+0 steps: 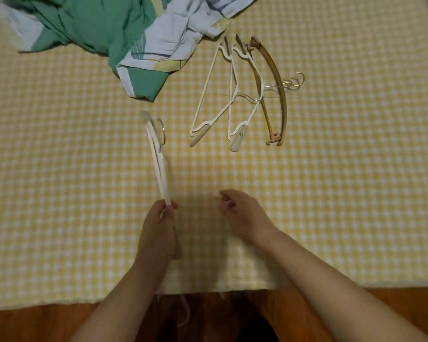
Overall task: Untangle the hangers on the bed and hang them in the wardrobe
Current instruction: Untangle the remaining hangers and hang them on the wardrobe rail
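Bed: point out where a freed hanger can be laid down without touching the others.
Bare checked bed cover left of the held hanger, and right of the brown hanger. Crowded: white hangers overlapping mid-bed, quilt at the far edge.

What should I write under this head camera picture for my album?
Left hand holds one white hanger over the checked bed; tangled hangers wait beyond.

Dim warm light; soft overall blur; wide-angle bending at edges.
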`<state>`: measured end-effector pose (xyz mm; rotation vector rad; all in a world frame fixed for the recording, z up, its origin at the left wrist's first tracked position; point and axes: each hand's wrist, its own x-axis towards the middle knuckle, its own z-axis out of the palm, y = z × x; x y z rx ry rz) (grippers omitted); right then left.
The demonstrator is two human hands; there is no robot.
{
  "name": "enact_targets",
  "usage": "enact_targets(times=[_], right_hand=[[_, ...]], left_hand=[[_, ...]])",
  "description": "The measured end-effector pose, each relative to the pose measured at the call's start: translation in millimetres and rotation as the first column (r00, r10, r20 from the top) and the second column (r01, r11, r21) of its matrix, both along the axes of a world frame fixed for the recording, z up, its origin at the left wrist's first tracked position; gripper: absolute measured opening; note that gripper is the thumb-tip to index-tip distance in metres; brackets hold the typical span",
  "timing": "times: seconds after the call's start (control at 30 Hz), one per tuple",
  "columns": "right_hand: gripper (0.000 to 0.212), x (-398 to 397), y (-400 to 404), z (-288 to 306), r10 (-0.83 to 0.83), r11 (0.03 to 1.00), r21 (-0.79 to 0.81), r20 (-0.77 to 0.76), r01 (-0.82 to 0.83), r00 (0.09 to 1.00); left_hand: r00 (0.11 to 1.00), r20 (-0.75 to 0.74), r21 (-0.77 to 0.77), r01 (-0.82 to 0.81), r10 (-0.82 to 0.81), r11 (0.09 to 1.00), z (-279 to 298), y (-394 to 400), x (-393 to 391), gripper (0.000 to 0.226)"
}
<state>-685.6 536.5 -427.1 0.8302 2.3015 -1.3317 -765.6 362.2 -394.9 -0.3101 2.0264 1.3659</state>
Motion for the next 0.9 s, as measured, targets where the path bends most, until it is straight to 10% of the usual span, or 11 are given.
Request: enact_targets(times=[0.1, 0.2, 0.5, 0.7, 0.9], right_hand=[[0.032, -29.7, 98.8, -30.4, -0.442, 0.810, 0.363, -0.140, 0.461, 0.886], [0.042, -67.5, 177.4, -53.5, -0.620, 0.695, 0.393, -0.096, 0.602, 0.779], [0.058, -65.7, 209.9, -68.7, -0.538, 0.768, 0.494, 0.155, 0.407, 0.828], [0.029, -56.7, 198.0, -68.4, -0.282, 0.507, 0.821, -0.131, 0.264, 0.950], [0.031, -152.4, 132.4, -62.8, -0.319, 0.842, 0.402, -0.167, 0.360, 0.933]], left_hand=[[0.995, -0.099, -0.071, -0.013, 0.006, 0.997, 1.1, -12.1, -15.5, 0.023], [0.981, -0.195, -0.101, -0.033, 0.013, 0.994, 3.8, -21.1, -23.3, 0.022], [0.974, -0.214, -0.115, -0.103, 0.076, 0.988, -1.1, 3.5, -6.8, 0.026], [0.975, -0.223, -0.126, -0.047, 0.018, 0.991, -8.4, 34.4, -7.0, 0.025], [0.970, -0.239, -0.107, -0.076, 0.048, 0.991, -15.5, 22.4, -12.0, 0.025]])
